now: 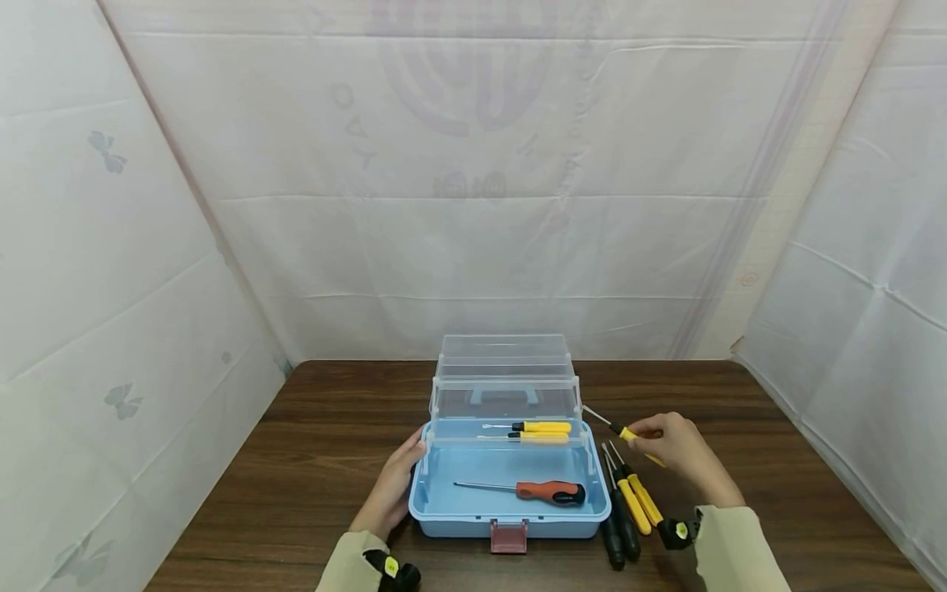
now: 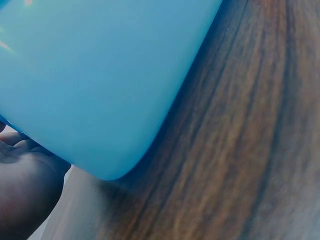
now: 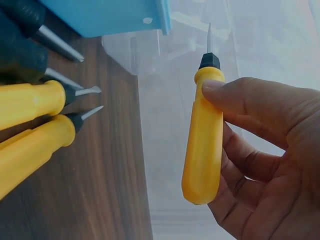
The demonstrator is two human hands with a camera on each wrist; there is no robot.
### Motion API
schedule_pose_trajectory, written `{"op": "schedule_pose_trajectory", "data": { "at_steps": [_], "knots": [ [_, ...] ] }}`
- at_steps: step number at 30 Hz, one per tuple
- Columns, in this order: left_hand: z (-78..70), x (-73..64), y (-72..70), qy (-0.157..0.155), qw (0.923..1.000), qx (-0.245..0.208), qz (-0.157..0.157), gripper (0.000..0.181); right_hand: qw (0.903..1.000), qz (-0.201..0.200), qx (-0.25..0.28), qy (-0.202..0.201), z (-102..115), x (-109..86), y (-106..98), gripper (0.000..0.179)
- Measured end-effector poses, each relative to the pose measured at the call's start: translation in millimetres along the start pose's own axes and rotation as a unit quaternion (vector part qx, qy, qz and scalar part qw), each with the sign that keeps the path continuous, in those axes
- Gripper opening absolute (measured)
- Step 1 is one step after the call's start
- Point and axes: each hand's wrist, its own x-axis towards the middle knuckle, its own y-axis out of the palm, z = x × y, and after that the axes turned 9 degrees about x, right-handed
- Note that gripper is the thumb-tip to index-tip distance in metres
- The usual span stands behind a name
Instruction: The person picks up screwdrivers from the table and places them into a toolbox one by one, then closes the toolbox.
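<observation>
A light-blue toolbox (image 1: 510,529) with its clear lid (image 1: 505,362) raised stands on the table. My left hand (image 1: 392,487) grips its left side near the rim; part of that hand is hidden by the wall in the left wrist view. Off the box's right side, my right hand (image 1: 675,448) pinches a yellow-handled screwdriver (image 3: 204,150) between thumb and fingers, its shaft pointing away from the palm. Inside the box lies a red-and-black screwdriver (image 1: 551,492). Two yellow screwdrivers (image 1: 546,427) lie farther back, seen through clear plastic.
Right of the box, two black-handled screwdrivers (image 1: 627,526) and two yellow-handled screwdrivers (image 1: 645,497) lie side by side on the dark wooden table (image 1: 296,493). A pink latch (image 1: 508,538) hangs at the box's front. Pale sheeting (image 1: 503,247) encloses the table's back and sides.
</observation>
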Motion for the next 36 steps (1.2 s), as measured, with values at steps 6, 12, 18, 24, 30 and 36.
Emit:
{"op": "schedule_pose_trajectory", "data": {
  "at_steps": [6, 12, 18, 24, 30, 36],
  "knots": [
    [1.1, 0.0, -0.4, 0.007, 1.0000, -0.002, 0.003, 0.056, 0.9997, 0.003, -0.005, -0.023, 8, 2.4, 0, 0.022],
    [1.5, 0.3, -0.2, 0.013, 0.9999, -0.001, 0.005, 0.056, 0.9991, 0.012, -0.011, -0.039, 16, 5.3, 0, 0.022],
    [0.5, -0.2, 0.1, 0.015, 0.9999, -0.001, 0.007, 0.056, 0.9988, 0.016, -0.010, -0.045, 24, 12.9, 1, 0.021],
    [0.4, -0.7, 0.1, 0.010, 0.9999, -0.002, 0.004, 0.056, 0.9980, 0.019, -0.016, -0.058, 29, 20.3, 2, 0.019],
    [0.4, -0.7, -0.1, 0.010, 0.9999, -0.002, 0.004, 0.055, 0.9972, 0.024, -0.018, -0.068, 36, 23.9, 4, 0.019],
    [0.7, -1.0, -0.1, 0.013, 0.9999, -0.005, 0.006, 0.055, 0.9961, 0.030, -0.017, -0.081, 43, 29.4, 8, 0.018]
  ]
}}
